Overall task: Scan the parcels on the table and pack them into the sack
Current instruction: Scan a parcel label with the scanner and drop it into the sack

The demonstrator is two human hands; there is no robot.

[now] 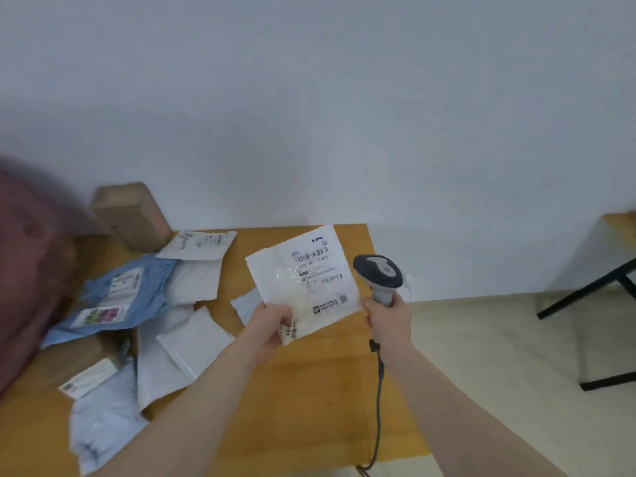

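Pinched at one corner by the left hand [272, 321], the white parcel [306, 282] is being held beside the scanner [378, 275] gripped by the right hand [387, 320]; sagging film could spoil the read.

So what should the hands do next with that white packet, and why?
Probably tip the scanner toward the barcode label. The left hand holds the white packet up by its lower corner, label facing the camera, while the right hand grips the scanner just beside it, its head not clearly aimed at the label yet.
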